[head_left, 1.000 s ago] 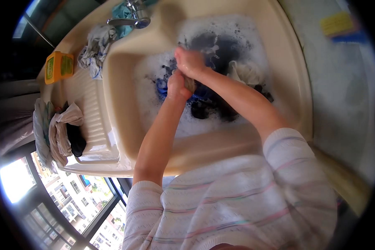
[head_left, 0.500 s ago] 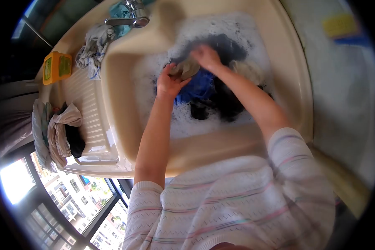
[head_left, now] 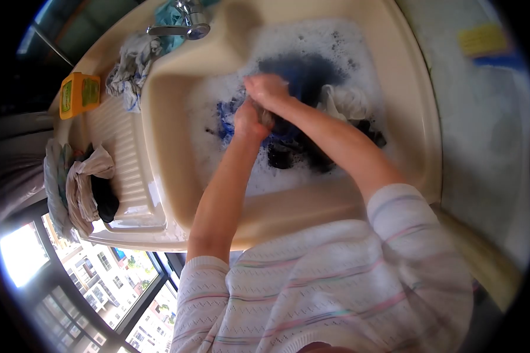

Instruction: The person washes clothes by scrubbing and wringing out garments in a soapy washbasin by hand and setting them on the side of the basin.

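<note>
My left hand [head_left: 250, 122] is closed around a small beige cloth [head_left: 267, 119], which is mostly hidden between my hands. Right above it, my right hand [head_left: 266, 91] is a fist pressed against the same cloth. Both are over the soapy water in the sink basin [head_left: 179, 135]. Around them float blue fabric [head_left: 225, 120], dark fabric [head_left: 312, 67] under the suds, a black garment [head_left: 281, 157] and a bunched white cloth [head_left: 348, 105]. Whether the beige cloth is a sock cannot be made out.
A metal tap [head_left: 189, 26] stands at the back of the sink. On the ribbed drainboard [head_left: 126, 159] at left are a grey-white cloth [head_left: 134, 67], an orange box [head_left: 79, 95] and a pile of garments [head_left: 88, 182]. A yellow item [head_left: 483, 40] lies at right on the counter [head_left: 477, 135].
My right hand has come down and left onto the beige cloth, and my left hand has moved slightly right and closed round it. Blue fabric has shifted left in the water.
</note>
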Tool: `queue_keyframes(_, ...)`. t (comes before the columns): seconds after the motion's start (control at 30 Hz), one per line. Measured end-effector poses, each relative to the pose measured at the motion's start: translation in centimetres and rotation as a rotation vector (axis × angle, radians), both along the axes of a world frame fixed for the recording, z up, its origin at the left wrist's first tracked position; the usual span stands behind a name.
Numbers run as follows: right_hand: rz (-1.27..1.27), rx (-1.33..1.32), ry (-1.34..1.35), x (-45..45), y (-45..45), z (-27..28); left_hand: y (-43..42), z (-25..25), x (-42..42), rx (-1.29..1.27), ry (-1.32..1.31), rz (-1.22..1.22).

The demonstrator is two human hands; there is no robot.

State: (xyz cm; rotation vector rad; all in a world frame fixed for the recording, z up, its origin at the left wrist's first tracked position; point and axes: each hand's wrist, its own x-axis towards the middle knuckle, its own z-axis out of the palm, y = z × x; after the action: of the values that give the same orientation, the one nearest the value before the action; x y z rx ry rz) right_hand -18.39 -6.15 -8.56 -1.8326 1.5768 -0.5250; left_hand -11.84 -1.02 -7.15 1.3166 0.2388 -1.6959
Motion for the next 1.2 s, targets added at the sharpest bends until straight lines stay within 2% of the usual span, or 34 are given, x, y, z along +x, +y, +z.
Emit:
queue_keyframes(0.07,0.014,-0.054,-0.038,-0.6,0.3,1.6,-0.3,0.5,0.2,-0.080,-0.017,-0.131)
queue_keyframes(0.1,0.060,-0.191,-0.038,-0.4,1.7,2.4,-0.5,-2.5,1.6,-0.051,0.730,0.174)
queue_keyframes(0.13,0.107,-0.329,-0.043,0.1,3.7,3.4,-0.2,-4.6,2.9,-0.380,0.635,0.014)
queue_keyframes(0.17,0.179,-0.446,-0.219,0.1,5.8,4.6,0.1,-5.6,3.5,-0.552,0.557,-0.066)
queue_keyframes(0.2,0.177,-0.363,-0.173,0.1,6.0,4.7,0.3,-6.1,3.9,-0.623,0.516,-0.099)
queue_keyframes(0.23,0.177,-0.281,-0.124,0.1,6.2,4.7,0.8,-5.6,3.9,-0.507,0.404,-0.072)
queue_keyframes(0.27,0.126,-0.080,-0.077,-0.3,3.9,3.3,1.2,-4.4,2.6,-0.444,0.107,-0.016)
queue_keyframes(0.3,-0.041,-0.051,-0.069,-0.6,1.3,0.6,-0.6,1.6,0.2,-0.012,0.139,0.077)
queue_keyframes(0.4,-0.005,-0.017,0.091,-3.4,-1.7,-2.3,-1.1,1.8,0.4,-0.114,-0.146,-0.162)
queue_keyframes(0.47,0.017,-0.098,-0.050,-5.5,-3.2,-2.6,-0.7,0.0,1.9,-0.145,-0.100,-0.061)
queue_keyframes(0.5,-0.080,0.041,-0.192,-6.5,-4.0,-3.1,-0.6,-1.3,3.4,-0.152,-0.052,-0.050)
queue_keyframes(0.53,-0.211,0.196,-0.577,-7.1,-4.8,-5.9,-0.6,-2.1,4.3,-0.161,-0.010,-0.042)
queue_keyframes(0.6,-0.044,-0.100,-0.072,-6.0,-3.4,-6.3,-0.7,-2.5,3.7,-0.158,0.041,-0.036)
queue_keyframes(0.63,0.078,-0.195,-0.001,-5.1,-1.7,-5.7,-0.8,-2.5,3.3,-0.170,0.075,-0.038)
queue_keyframes(0.67,0.282,-0.093,-0.069,-4.8,-1.1,-5.1,-0.8,-2.5,2.8,-0.179,0.107,-0.038)
queue_keyframes(0.73,0.164,-0.011,0.052,-5.0,-1.2,-3.7,-0.1,-1.8,2.3,-0.149,0.088,-0.059)
queue_keyframes(0.77,-0.040,-0.150,-0.030,-4.3,-2.5,-5.4,0.1,-1.1,2.1,-0.138,0.076,-0.075)
queue_keyframes(0.8,-0.025,-0.129,-0.045,-4.3,-2.3,-5.9,0.1,-0.8,2.0,-0.128,0.067,-0.092)
queue_keyframes(0.87,0.083,-0.105,-0.151,-2.1,1.5,1.1,-0.1,-4.0,3.5,-0.392,0.252,-0.132)
queue_keyframes(0.9,0.190,-0.278,-0.344,-0.4,3.4,1.1,0.1,-6.0,3.9,-0.525,0.345,-0.148)
queue_keyframes(0.93,0.299,-0.239,-0.352,0.3,6.1,4.1,1.7,-6.6,2.4,-0.953,0.332,0.014)
queue_keyframes(0.97,0.205,-0.329,-0.151,3.2,5.9,-0.4,1.3,-7.0,1.9,-1.072,0.465,0.034)
queue_keyframes(1.0,0.105,-0.411,0.049,5.1,5.6,-0.1,0.6,-6.7,1.4,-1.186,0.601,0.050)
queue_keyframes(1.03,0.178,-0.367,-0.053,3.4,5.0,-0.3,-0.1,-6.3,1.0,-1.294,0.741,0.069)
queue_keyframes(1.07,0.254,-0.324,-0.151,0.9,4.1,4.3,0.2,-4.1,1.2,-0.734,0.435,0.078)
queue_keyframes(1.1,0.072,-0.212,-0.177,0.7,1.8,2.2,0.5,-1.7,1.3,-0.144,0.259,0.075)
queue_keyframes(1.13,-0.031,-0.174,0.052,0.6,0.0,2.0,-0.1,2.6,-0.7,0.028,0.017,0.003)
queue_keyframes(1.2,0.020,-0.234,0.023,-0.3,-0.1,1.2,-0.4,0.2,-0.3,-0.131,0.157,-0.044)
